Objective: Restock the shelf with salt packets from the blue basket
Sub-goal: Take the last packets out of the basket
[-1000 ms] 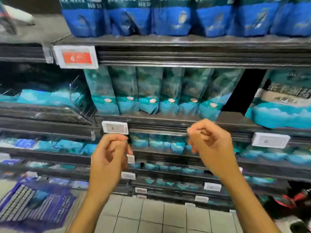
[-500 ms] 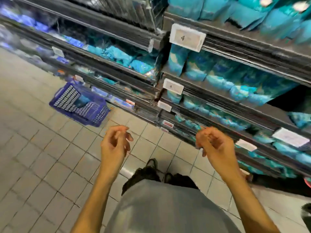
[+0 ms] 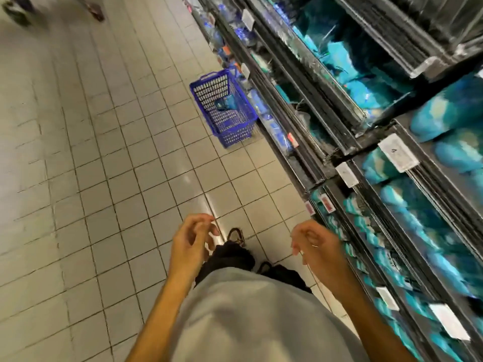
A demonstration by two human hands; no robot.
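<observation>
A blue plastic basket (image 3: 223,108) stands on the tiled floor against the foot of the shelf unit, ahead of me. A teal salt packet (image 3: 225,103) lies inside it. Teal salt packets (image 3: 407,210) fill the dark shelves (image 3: 347,142) along the right. My left hand (image 3: 192,244) and my right hand (image 3: 315,246) hang in front of my waist, fingers loosely curled, holding nothing. Both hands are well short of the basket.
The grey tiled floor (image 3: 104,165) stretches out to the left. Another person's feet (image 3: 15,9) show at the top left corner. White price tags (image 3: 398,152) line the shelf edges. My own shoes (image 3: 236,235) show below my hands.
My view has swung from facing the shelves to looking down the aisle floor. The basket now lies ahead of me. Both hands have dropped to waist height, still holding nothing.
</observation>
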